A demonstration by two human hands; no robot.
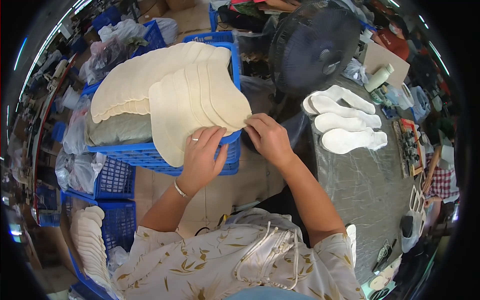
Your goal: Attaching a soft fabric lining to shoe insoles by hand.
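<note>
Cream insole-shaped sheets (200, 95) lie fanned out and overlapping on top of a blue plastic crate (125, 148). My left hand (202, 150), with a ring and a bracelet on that arm, rests its stretched fingers on the near edge of the front sheets, its thumb apart from the fingers. At the right tip of the uppermost cream insole, my right hand (270, 137) pinches the edge between thumb and fingertips. Behind these sheets a long row of similar cream insoles (125, 80) overlaps on the crate, above a grey-green plastic-wrapped bundle (117, 131).
On my right stands a plastic-covered table (345, 195) with several white insoles (345, 122). A black fan (320, 47) rises behind it. More blue crates (117, 220) stand at left, one with stacked cream pieces (90, 240). Other people sit at the far right.
</note>
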